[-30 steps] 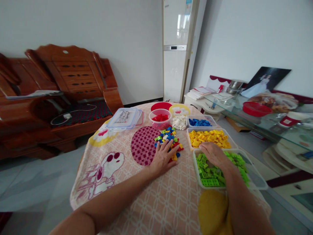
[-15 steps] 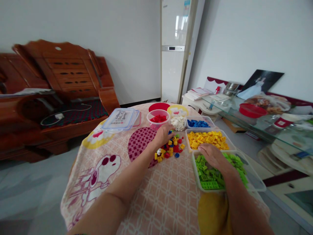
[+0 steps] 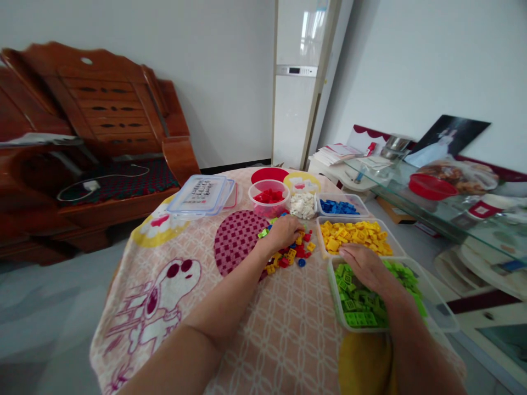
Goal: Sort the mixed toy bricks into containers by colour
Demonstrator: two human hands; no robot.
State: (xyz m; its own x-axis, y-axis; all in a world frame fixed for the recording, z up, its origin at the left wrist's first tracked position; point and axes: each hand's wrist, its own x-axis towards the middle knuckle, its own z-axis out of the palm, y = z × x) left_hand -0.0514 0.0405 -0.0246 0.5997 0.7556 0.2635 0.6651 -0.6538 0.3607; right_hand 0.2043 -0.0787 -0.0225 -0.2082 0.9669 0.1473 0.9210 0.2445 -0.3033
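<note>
Over a mixed pile of small bricks (image 3: 290, 255) in red, yellow, blue and green, my left hand (image 3: 285, 232) reaches down with bent fingers; what its fingertips hold, if anything, is hidden. My right hand (image 3: 360, 262) hovers above the box of green bricks (image 3: 360, 319), its fingers pressed together and pointing at the near edge of the box of yellow bricks (image 3: 356, 237). Behind these sits a box of blue bricks (image 3: 338, 207). White bricks (image 3: 303, 206) lie heaped beside a round tub of red bricks (image 3: 269, 196).
Clear lids (image 3: 200, 195) are stacked at the back left of the cloth-covered round table (image 3: 263, 334). A glass shelf (image 3: 432, 214) with a red bowl (image 3: 432, 186) and papers stands at the right. A wooden bench (image 3: 107, 126) is at the left.
My left hand has shifted slightly forward and right over the mixed pile, uncovering green bricks on its left side. My right hand stays over the green box. The view has tilted a little.
</note>
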